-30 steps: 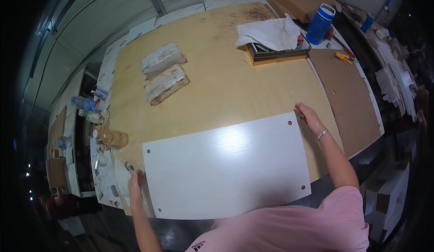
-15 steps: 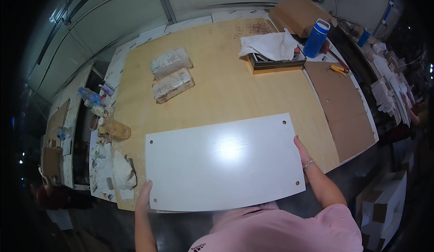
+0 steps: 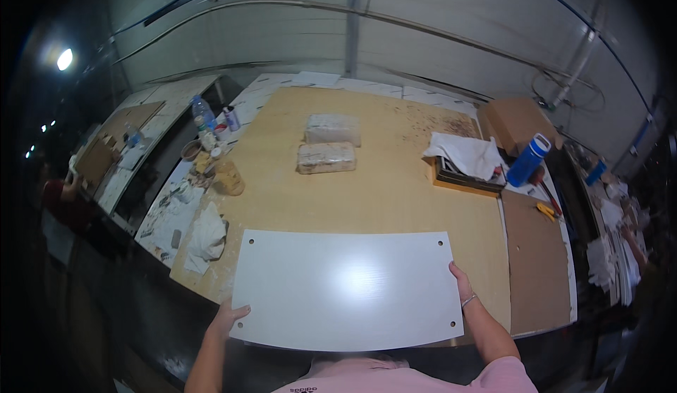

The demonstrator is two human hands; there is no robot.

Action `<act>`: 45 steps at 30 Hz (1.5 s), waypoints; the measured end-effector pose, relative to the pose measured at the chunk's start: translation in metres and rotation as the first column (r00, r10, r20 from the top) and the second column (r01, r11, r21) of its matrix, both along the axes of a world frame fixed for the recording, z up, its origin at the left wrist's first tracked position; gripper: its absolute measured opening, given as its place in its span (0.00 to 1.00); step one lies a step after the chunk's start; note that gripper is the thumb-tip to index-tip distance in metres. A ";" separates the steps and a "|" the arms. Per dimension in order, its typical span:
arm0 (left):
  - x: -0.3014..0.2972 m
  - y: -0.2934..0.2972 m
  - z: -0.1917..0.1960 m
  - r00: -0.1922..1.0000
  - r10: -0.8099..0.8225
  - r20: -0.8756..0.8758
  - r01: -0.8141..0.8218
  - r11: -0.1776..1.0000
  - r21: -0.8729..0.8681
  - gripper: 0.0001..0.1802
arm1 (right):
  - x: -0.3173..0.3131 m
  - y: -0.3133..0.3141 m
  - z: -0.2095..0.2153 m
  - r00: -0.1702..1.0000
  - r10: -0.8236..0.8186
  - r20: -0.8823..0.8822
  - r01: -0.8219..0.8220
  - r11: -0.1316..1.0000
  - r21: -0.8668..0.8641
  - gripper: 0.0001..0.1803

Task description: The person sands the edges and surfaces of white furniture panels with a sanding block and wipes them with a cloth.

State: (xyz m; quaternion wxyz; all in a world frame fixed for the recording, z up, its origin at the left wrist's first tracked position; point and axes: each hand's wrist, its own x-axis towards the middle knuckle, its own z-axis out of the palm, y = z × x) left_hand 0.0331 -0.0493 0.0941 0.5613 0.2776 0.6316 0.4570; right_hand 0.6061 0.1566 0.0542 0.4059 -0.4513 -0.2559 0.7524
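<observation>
A white rectangular panel (image 3: 296,280) with a round hole near each corner lies in front of me, over the near edge of the worktable (image 3: 395,203). My left hand (image 3: 229,317) grips its left edge near the lower corner, thumb resting on the top face. At the right edge my right hand (image 3: 461,281) holds on, thumb up along the side and a bracelet at the wrist. The fingers of both hands are hidden under the panel. Beyond it, two wrapped blocks (image 3: 326,158) sit side by side on the table.
An open box of tools (image 3: 469,184) with a white cloth (image 3: 465,155) stands at the right, near a blue bottle (image 3: 529,160) and yellow-handled pliers (image 3: 545,211). A jar (image 3: 228,176) and a crumpled cloth (image 3: 207,238) lie at the left. People work at both sides.
My view has tilted up and turned, showing more of the wall. The panel now sits straighter, still between both hands. My left thumb has come onto its top face.
</observation>
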 end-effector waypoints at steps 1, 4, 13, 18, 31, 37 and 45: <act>0.007 -0.018 -0.001 0.998 0.054 0.040 -0.053 0.998 -0.030 0.28 | -0.005 0.012 0.005 0.998 0.065 -0.010 -0.066 0.997 -0.028 0.31; 0.034 -0.075 0.002 0.952 0.286 0.106 -0.284 0.958 -0.036 0.26 | -0.025 0.052 -0.006 0.972 0.236 -0.018 -0.237 0.966 -0.107 0.32; 0.142 -0.179 -0.009 0.646 0.739 0.192 -0.737 0.669 -0.092 0.23 | -0.179 0.185 0.007 0.690 0.713 0.122 -0.719 0.695 0.005 0.33; 0.192 -0.183 -0.007 0.499 0.847 0.185 -0.840 0.525 -0.137 0.25 | -0.238 0.220 -0.007 0.508 0.857 0.085 -0.862 0.506 0.042 0.35; 0.168 -0.193 -0.018 0.595 0.804 -0.003 -0.797 0.589 -0.138 0.30 | -0.150 0.269 -0.052 0.559 0.825 0.088 -0.829 0.559 0.018 0.38; 0.017 -0.154 0.018 0.415 0.825 -0.385 -0.750 0.549 0.368 0.24 | 0.045 0.194 -0.126 0.951 0.309 0.024 -0.305 0.946 -0.105 0.20; -0.074 -0.096 -0.023 0.832 -0.017 -0.554 -0.020 0.998 -0.062 0.40 | -0.060 -0.188 -0.084 0.809 0.562 -0.174 -0.564 0.658 -0.498 0.29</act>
